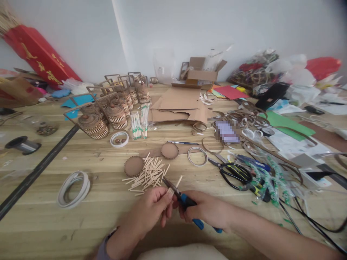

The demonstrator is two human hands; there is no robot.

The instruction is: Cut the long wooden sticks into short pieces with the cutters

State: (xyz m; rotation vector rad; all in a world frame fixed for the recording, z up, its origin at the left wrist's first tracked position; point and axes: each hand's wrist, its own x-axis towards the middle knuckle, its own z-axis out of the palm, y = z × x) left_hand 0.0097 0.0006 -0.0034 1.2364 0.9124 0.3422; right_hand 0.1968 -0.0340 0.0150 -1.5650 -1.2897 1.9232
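Down at lower centre, the left hand (157,206) is pinching a few thin, pale wooden sticks (179,181), its grip seemingly steadying them against the blades. The right hand (200,206) is wrapping its grip around blue-handled, dark-bladed scissors (185,200), angling them across the sticks. Just above, a loose heap of short, pale wooden sticks (153,173) is lying on the wooden worktop (40,224), presumably for easy reach, and a round brown cardboard disc with a notched rim (134,166) is sitting right beside it. Fingers are hiding the held sticks' lower ends and their count; pixelation is masking a pale purplish rectangle (227,131) at right centre.
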